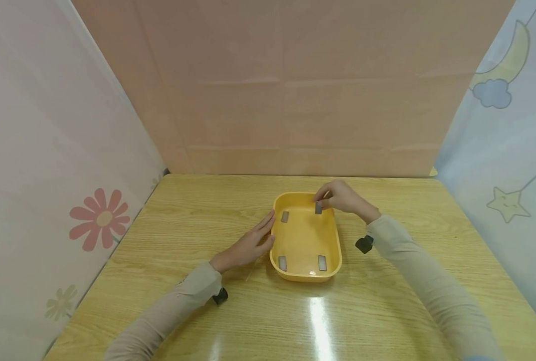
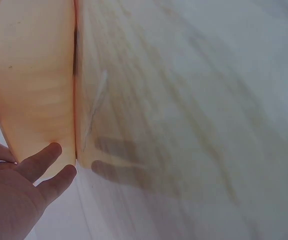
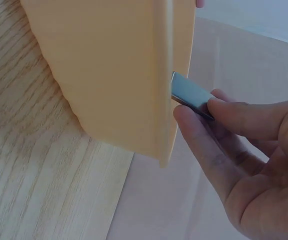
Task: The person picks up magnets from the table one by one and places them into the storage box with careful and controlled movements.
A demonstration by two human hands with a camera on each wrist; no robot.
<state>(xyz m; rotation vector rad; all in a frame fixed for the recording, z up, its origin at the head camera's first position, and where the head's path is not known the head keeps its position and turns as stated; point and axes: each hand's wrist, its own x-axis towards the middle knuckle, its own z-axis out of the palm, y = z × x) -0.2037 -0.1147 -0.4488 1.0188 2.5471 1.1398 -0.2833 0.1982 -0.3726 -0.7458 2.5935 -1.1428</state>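
Note:
A yellow tray [image 1: 301,235] with rounded corners and raised sides rests on the table. Three small grey rectangular pieces lie inside it: one at the far left [image 1: 285,216], one at the near left [image 1: 283,263], one at the near right [image 1: 322,263]. With thumb and fingers my right hand [image 1: 340,196] pinches a similar shiny grey rectangular piece [image 3: 190,92] at the tray's far right corner, by the rim. My left hand [image 1: 248,244] touches the tray's left side with extended fingers, also seen against the outer wall [image 2: 34,100] in the left wrist view.
The wood-grain table [image 1: 195,210] extends on all sides of the tray. A plain peach-coloured sheet [image 1: 277,90] stands behind the table, with patterned sheets at left [image 1: 37,150] and right [image 1: 511,150]. A dark wrist device [image 1: 364,244] hangs below the right cuff.

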